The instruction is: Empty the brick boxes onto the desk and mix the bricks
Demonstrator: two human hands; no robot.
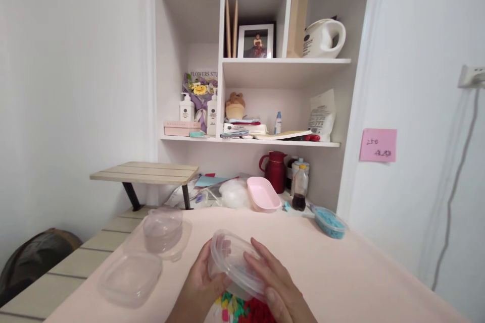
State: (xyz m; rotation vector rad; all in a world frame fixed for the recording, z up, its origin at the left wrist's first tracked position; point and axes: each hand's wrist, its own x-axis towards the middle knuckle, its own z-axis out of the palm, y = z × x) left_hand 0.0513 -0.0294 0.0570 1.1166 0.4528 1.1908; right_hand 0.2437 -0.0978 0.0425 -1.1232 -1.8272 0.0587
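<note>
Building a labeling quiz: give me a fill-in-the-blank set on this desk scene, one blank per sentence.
1. Both hands, left hand and right hand, hold a clear plastic ____ over colourful small pieces.
2. The pink tray stands beside a ____ jug.
3. The sticky note on the wall is ____.
4. The container near the right wall holds ____ pieces.

Missing words: lid; red; pink; blue

You're in a home room: shelves (250, 63) at 12 o'clock hold a photo frame (256, 40), bouquet (199, 92) and lotion bottles (187, 107); thermos (274, 170) below.
</note>
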